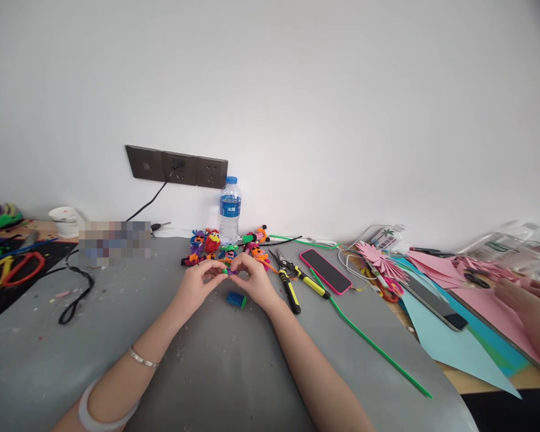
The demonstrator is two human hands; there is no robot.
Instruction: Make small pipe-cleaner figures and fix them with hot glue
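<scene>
My left hand [198, 285] and my right hand [255, 284] meet over the grey table, fingertips pinched on a small green and purple fuzzy piece [228, 272], apparently pipe cleaner. Fingers cover most of it. Just behind them stand several colourful pipe-cleaner figures, among them a red and yellow one [212, 240] and an orange and pink one [257, 257]. A small blue block-like item with a green end [236, 299] lies below my fingers. To the right of my right hand rest yellow and black pliers [292, 287], jaws apart, and a long green pipe cleaner [373, 339].
A water bottle [230, 210] stands against the wall behind the figures. Right of the pliers lies a pink-cased phone [326, 272]. Farther right are folded pink paper [382, 262], another phone [436, 302] and another person's hand [524, 306]. Scissors [24, 268] and a black cable [77, 300] lie left.
</scene>
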